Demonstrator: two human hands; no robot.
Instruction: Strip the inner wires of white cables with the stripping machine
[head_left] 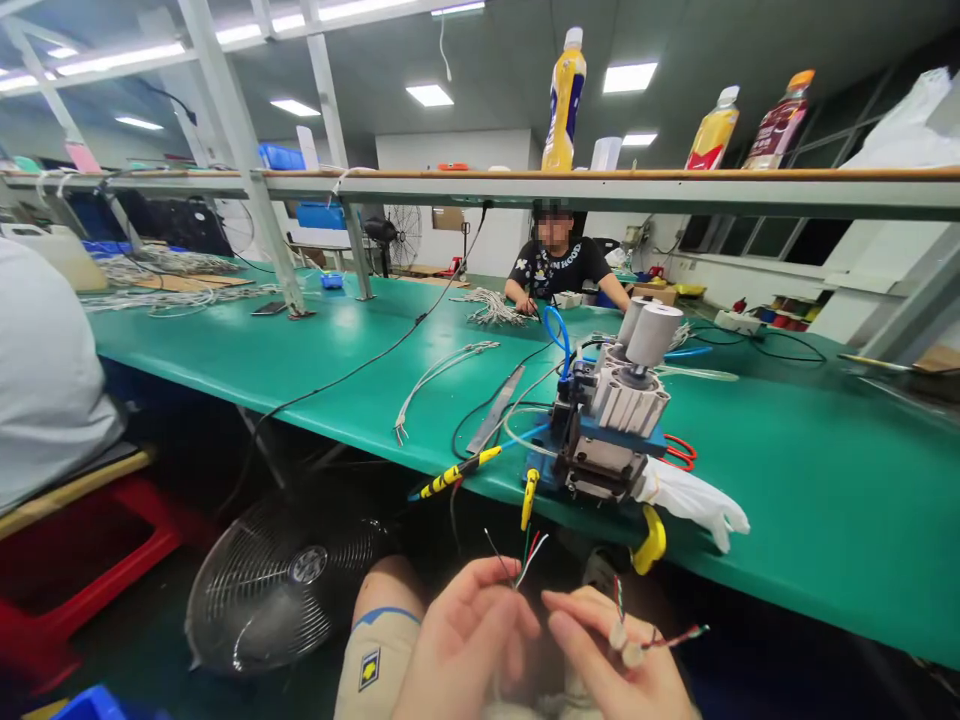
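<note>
In the lower middle, my left hand [469, 635] is closed, pinching a cable whose thin stripped wires [530, 560], black, green, red and white, fan out above the fingertips. My right hand [611, 650] is close beside it on the right, thumb and forefinger pressed together near the fanned wires. Two pale cable ends [634, 654] with twisted coloured wires stick out between its fingers. Both hands are over my lap, in front of the table edge. What lies between the right fingertips is too small to make out.
Ahead on the green table [337, 350] stands a pneumatic press [615, 400] with hoses. Nearby lie a few cables [435, 380], a metal ruler [496, 410] and a white glove [697, 500]. A fan [300, 580] stands at lower left. Across the table sits a person [562, 260].
</note>
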